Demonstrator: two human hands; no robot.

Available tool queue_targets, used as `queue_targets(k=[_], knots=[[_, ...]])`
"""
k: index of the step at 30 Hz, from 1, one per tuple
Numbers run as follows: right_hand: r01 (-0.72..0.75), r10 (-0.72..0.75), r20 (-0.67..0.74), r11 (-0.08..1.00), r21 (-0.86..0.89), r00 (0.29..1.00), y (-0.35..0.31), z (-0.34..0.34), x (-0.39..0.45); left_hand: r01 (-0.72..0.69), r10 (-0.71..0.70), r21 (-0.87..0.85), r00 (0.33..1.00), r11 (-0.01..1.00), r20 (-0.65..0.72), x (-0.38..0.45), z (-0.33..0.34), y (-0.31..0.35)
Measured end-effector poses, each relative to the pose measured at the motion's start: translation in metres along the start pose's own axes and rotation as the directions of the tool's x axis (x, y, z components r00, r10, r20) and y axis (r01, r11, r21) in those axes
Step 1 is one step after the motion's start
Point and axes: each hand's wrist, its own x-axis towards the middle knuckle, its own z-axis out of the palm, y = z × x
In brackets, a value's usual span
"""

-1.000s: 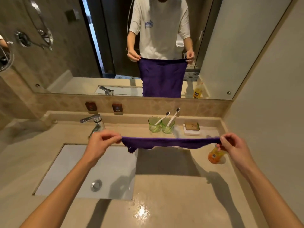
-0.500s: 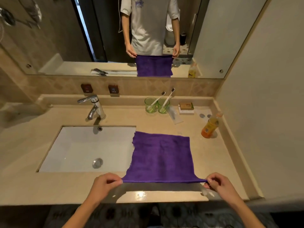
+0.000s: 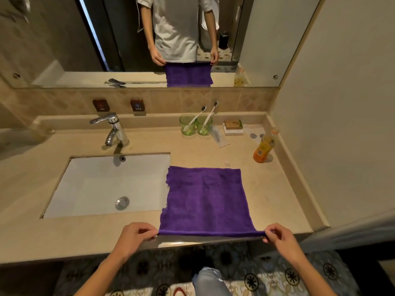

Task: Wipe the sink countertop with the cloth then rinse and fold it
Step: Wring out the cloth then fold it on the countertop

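Observation:
A purple cloth [image 3: 205, 201] lies spread flat on the beige countertop [image 3: 277, 189], right of the white sink basin [image 3: 102, 184]. Its left edge slightly overhangs the basin's rim. My left hand [image 3: 136, 236] pinches the cloth's near left corner at the counter's front edge. My right hand [image 3: 277, 236] pinches the near right corner. The near edge of the cloth is pulled taut between both hands and lifted a little off the counter.
A chrome faucet [image 3: 113, 131] stands behind the basin. Two green cups with toothbrushes [image 3: 195, 124], a soap box [image 3: 233, 126] and an orange bottle [image 3: 264, 146] stand along the back and right. A mirror [image 3: 149, 39] fills the wall; a patterned floor lies below.
The cloth, held stretched in the air a second ago, has been lowered and laid flat on the counter. Both hands drew back to the front edge, still holding the corners.

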Motion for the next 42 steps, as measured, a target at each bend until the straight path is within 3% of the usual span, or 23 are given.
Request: queue_targets(k=[8,19,30,35,39,42], knots=[[0.081,-0.078,-0.087,0.996,0.031,0.993,-0.059,-0.001,0.06,-0.012,-0.006,-0.146,0.992,0.989,-0.125,0.063,-0.02,0.045],[0.028,-0.04,-0.153,0.997,-0.077,0.987,-0.107,0.018,0.188,0.037,-0.085,-0.233,0.976,0.972,-0.201,0.185,-0.033,0.078],[-0.071,0.033,-0.122,0.941,-0.33,0.992,-0.105,0.042,0.267,0.229,-0.269,-0.208,0.945,0.951,-0.188,0.266,-0.013,0.061],[-0.1,0.018,-0.173,0.873,-0.477,0.985,-0.104,0.048,0.271,0.274,-0.385,-0.401,0.894,0.874,-0.228,0.274,0.002,0.048],[-0.093,0.013,-0.148,0.827,-0.554,0.989,-0.114,0.049,0.274,0.339,-0.467,-0.515,0.873,0.787,-0.139,0.259,0.011,0.029],[0.059,-0.098,-0.043,0.838,-0.542,0.994,-0.145,0.061,0.278,0.418,-0.482,-0.52,0.876,0.744,0.015,0.238,0.015,0.016]])
